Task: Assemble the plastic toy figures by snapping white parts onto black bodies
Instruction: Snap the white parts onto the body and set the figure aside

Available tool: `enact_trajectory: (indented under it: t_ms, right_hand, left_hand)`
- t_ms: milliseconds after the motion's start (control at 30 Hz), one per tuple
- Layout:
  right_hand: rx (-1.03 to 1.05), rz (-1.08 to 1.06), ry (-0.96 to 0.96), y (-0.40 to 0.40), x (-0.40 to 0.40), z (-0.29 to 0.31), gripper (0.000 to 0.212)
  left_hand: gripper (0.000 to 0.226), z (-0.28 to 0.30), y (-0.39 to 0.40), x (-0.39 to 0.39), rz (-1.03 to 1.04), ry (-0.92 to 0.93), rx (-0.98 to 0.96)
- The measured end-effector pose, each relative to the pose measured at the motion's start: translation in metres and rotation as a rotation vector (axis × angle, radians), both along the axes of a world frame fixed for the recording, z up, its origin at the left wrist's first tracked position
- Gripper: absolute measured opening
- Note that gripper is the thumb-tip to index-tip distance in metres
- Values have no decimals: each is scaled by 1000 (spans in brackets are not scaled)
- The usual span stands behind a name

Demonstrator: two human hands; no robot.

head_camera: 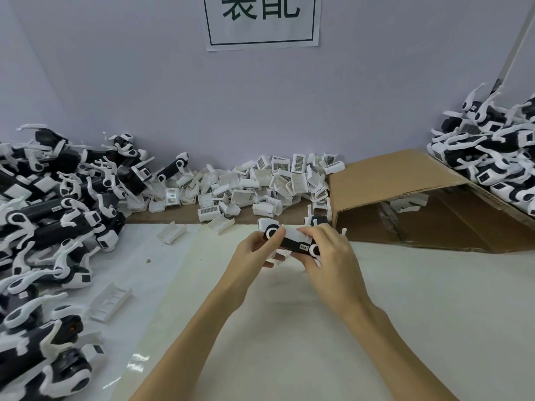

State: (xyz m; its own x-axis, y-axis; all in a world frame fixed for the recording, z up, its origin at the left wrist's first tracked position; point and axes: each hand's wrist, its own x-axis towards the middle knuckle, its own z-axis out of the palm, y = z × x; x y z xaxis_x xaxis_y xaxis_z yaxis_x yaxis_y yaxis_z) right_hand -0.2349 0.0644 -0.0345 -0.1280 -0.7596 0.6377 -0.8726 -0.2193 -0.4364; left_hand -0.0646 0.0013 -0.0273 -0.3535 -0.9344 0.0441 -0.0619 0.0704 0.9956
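Pale tabletop (405, 314) spread wide, backed by a lilac wall with a paper sign (263, 21). At far left, a big heap of assembled black-and-white figures (49, 215); at far right, a second heap (498, 146) stacked on a tipped cardboard box (405, 204). Along the wall between them, a pile of loose white parts (269, 183), some barcoded. Nearer, a few stray white pieces on the tabletop, one long ribbed tray (110, 303) at left.

Centre, held just above the tabletop: one toy figure (292, 241), black body with a white plate on top, long axis running left-far to right-near, round white-ringed joints at both ends. Left hand (252, 256) cupping the left end from below, fingers curled round it, thumb on top. Right hand (330, 256) arched over the right end, fingers bent and pinching the body, back of hand towards the camera. Both forearms reaching in from the bottom edge, converging on the figure.
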Motion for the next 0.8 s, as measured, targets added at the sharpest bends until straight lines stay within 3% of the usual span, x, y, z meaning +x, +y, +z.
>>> enact_trajectory:
  t_ms: [133,267,600,700,800]
  right_hand:
    - [-33,38,21,1,4,-7,53]
    - [-144,-23,49,-2,10,-7,43]
    - [-188,62,134,-3,-1,-9,52]
    - [-160,95,89,-5,-2,-13,61]
    - [-166,92,41,-6,-2,-14,64]
  left_hand:
    - [54,-6,6,-7,71,-28,-208]
    - [45,-10,13,-16,151,-124,-461]
    - [45,-4,18,-17,135,-129,-426]
    - [47,2,17,-12,46,36,-264]
    - [39,4,14,-7,-1,54,-292]
